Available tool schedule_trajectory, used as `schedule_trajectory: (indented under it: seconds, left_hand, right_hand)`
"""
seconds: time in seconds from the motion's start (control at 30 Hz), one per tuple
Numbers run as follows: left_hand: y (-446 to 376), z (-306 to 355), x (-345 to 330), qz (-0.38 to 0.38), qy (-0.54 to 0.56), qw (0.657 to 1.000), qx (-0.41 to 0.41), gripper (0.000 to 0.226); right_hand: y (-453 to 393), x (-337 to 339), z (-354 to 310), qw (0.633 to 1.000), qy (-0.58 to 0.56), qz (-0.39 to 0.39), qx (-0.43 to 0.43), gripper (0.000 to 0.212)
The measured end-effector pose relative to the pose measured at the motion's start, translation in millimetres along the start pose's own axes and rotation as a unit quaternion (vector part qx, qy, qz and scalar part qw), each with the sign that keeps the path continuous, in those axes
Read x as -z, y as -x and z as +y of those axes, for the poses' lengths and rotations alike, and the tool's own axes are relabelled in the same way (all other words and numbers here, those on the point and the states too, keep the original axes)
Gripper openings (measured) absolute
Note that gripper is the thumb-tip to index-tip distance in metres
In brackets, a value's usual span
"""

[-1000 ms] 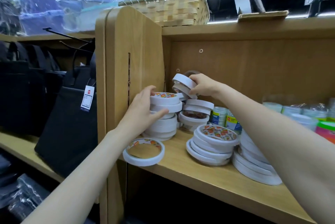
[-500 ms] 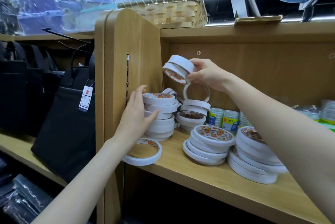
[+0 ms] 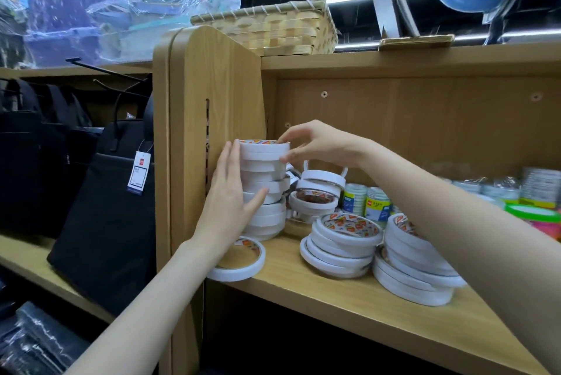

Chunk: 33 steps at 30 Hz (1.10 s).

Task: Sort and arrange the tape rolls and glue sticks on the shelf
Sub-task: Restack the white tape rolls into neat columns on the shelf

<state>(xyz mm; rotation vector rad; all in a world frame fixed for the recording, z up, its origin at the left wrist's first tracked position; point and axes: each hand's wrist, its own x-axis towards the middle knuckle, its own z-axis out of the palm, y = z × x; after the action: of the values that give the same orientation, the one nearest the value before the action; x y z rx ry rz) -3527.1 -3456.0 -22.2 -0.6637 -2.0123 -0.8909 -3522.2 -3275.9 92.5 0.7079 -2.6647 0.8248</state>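
A tall stack of white tape rolls (image 3: 265, 189) stands at the left end of the wooden shelf (image 3: 349, 298), against the side panel. My left hand (image 3: 232, 195) lies flat against the stack's left side, fingers straight. My right hand (image 3: 309, 143) pinches the top rolls (image 3: 263, 150) of that stack from the right. More white rolls form a low pile (image 3: 343, 244), a second pile (image 3: 416, 268) to its right, and a small stack (image 3: 318, 192) behind. One single roll (image 3: 239, 259) lies flat at the shelf's front left corner.
Small labelled tape packs (image 3: 367, 203) and bright green and pink items (image 3: 543, 219) stand at the back right. The shelf's side panel (image 3: 209, 95) rises at the left. A woven basket (image 3: 273, 28) sits on top. Black bags (image 3: 100, 207) hang to the left.
My right hand has brought two white rolls down from the air and set them on top of the left stack. My left hand slid up the stack's side.
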Motion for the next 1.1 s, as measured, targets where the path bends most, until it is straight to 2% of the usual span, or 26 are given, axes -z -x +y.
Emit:
schedule_trajectory:
  seconds: [0.07, 0.13, 0.2, 0.3, 0.37, 0.47, 0.5, 0.57, 0.63, 0.7, 0.77, 0.8, 0.87, 0.93, 1.0, 1.03, 1.1]
  left_hand:
    - [-3.7, 1.8, -1.8, 0.010, -0.049, 0.999, -0.017, 0.085]
    - [-9.6, 0.4, -3.2, 0.016, -0.126, 0.989, -0.072, 0.080]
    - [-16.1, -2.8, -3.9, 0.002, -0.154, 0.983, -0.101, 0.080]
    - [-18.8, -5.5, -2.1, -0.009, -0.050, 0.997, -0.060, 0.091]
    - [-16.6, -6.8, -2.1, -0.001, -0.004, 0.999, -0.042, 0.094]
    - [-16.2, -6.9, -2.5, 0.004, -0.032, 0.998, -0.058, 0.090]
    - [-17.0, -6.9, -2.1, 0.003, -0.053, 0.996, -0.065, 0.088]
    - [-19.3, -7.8, -0.4, 0.000, -0.095, 0.992, -0.083, 0.083]
    - [-21.9, -8.1, 1.3, 0.000, -0.116, 0.988, -0.099, 0.076]
    - [-23.7, -8.7, 1.4, 0.015, -0.128, 0.986, -0.103, 0.066]
    - [-24.5, -9.4, 1.1, 0.036, -0.131, 0.986, -0.100, 0.061]
    - [-24.6, -10.4, 0.9, 0.043, -0.133, 0.985, -0.103, 0.059]
    - [-25.7, -13.1, 1.1, 0.050, -0.143, 0.982, -0.117, 0.058]
    - [-26.5, -15.0, 1.5, 0.049, -0.153, 0.979, -0.126, 0.058]
    - [-25.5, -14.3, 0.4, 0.052, -0.156, 0.978, -0.125, 0.058]
    - [-24.5, -13.3, -0.3, 0.053, -0.157, 0.979, -0.121, 0.059]
    - [-22.2, -11.4, -1.4, 0.052, -0.164, 0.978, -0.117, 0.064]
  right_hand:
    - [-1.3, -1.5, 2.5, 0.999, -0.032, -0.010, -0.006, 0.043]
    - [-0.9, 5.9, 8.4, 0.998, -0.046, -0.035, -0.035, 0.054]
    - [1.8, 20.7, 18.9, 0.996, -0.053, -0.015, -0.074, 0.054]
    - [6.4, 36.7, 32.9, 0.994, -0.045, 0.034, -0.095, 0.036]
    - [7.4, 33.1, 31.6, 0.995, -0.080, 0.007, -0.066, 0.030]
    - [2.4, 22.4, 20.8, 0.995, -0.085, -0.044, -0.036, 0.027]
    - [-0.8, 20.4, 20.3, 0.996, -0.066, -0.036, -0.042, 0.028]
    - [-8.2, 20.3, 25.4, 0.997, -0.010, 0.047, -0.062, 0.028]
    - [-14.6, 23.8, 38.4, 0.980, 0.116, 0.125, -0.099, 0.031]
    - [-16.4, 22.5, 52.5, 0.954, 0.227, 0.080, -0.181, 0.055]
    - [-14.7, 18.1, 63.1, 0.947, 0.223, 0.021, -0.228, 0.077]
    - [-14.4, 18.0, 66.9, 0.950, 0.218, 0.024, -0.220, 0.080]
    - [-12.4, 21.2, 68.8, 0.954, 0.231, 0.041, -0.185, 0.077]
    - [-8.9, 24.2, 65.7, 0.949, 0.256, -0.022, -0.181, 0.073]
    - [-4.6, 18.8, 63.0, 0.919, 0.310, -0.122, -0.210, 0.070]
    - [-2.7, 13.7, 63.3, 0.903, 0.339, -0.148, -0.220, 0.065]
    - [-2.7, 5.2, 68.1, 0.902, 0.349, -0.149, -0.208, 0.044]
